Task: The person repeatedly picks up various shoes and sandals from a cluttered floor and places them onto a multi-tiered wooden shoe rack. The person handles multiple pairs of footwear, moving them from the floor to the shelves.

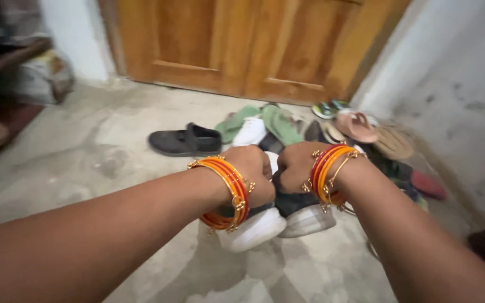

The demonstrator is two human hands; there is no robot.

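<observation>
1. Head view, hands: left hand (252, 171) & right hand (297, 167) both curled into fists, knuckles up, close together at frame centre. Each wrist wears a stack of orange-red bangles w/ gold trim (228, 193).
2. Grip: left fist is clamped on the back of the left white sneaker w/ dark collar (252, 227); right fist is clamped on the dark collar of the right white sneaker (305, 216). Fingertips hidden under the hands, so exact hold can't be told.
3. Sneakers: the pair sits side by side, touching, white heels toward the camera, just below the fists. Can't tell if they rest on the grey concrete floor (96, 146) or are lifted off it.
4. Beyond the hands: black strap sandal (185, 140) lies on the floor, left of the pile, apart from the sneakers.
5. Pile by the wall: green slippers (265, 120), tan and pink flat sandals (366, 132), a red shoe (428, 184) farther right.
6. Background: brown wooden door (242, 39) at top; whitish stained wall (456, 95) on the right.
</observation>
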